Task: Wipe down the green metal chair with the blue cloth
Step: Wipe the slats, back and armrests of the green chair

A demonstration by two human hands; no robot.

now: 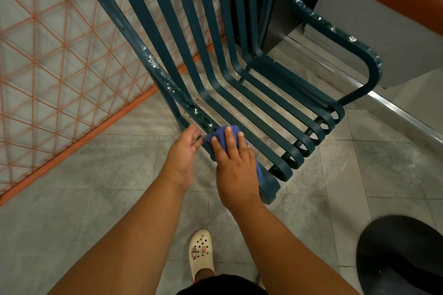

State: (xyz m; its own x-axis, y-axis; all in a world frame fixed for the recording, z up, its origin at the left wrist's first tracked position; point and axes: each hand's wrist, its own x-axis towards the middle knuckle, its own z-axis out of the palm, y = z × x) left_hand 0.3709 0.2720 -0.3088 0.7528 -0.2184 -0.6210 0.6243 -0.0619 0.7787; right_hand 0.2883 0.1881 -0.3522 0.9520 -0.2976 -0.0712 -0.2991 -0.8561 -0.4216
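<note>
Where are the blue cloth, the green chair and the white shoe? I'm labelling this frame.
blue cloth (219, 133): head view, on the bunched top edge above the fingers.
green chair (249, 100) : head view, on a seat slat.
white shoe (201, 252): head view, on the perforated upper.

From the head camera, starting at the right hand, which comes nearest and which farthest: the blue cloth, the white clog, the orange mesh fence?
Measured from the right hand:
1. Blue cloth: directly under the hand's fingers, pressed on the green chair's front rail.
2. White clog: below the hand, on the tiled floor between the forearms.
3. Orange mesh fence: far off to the left, beyond the chair.
</note>
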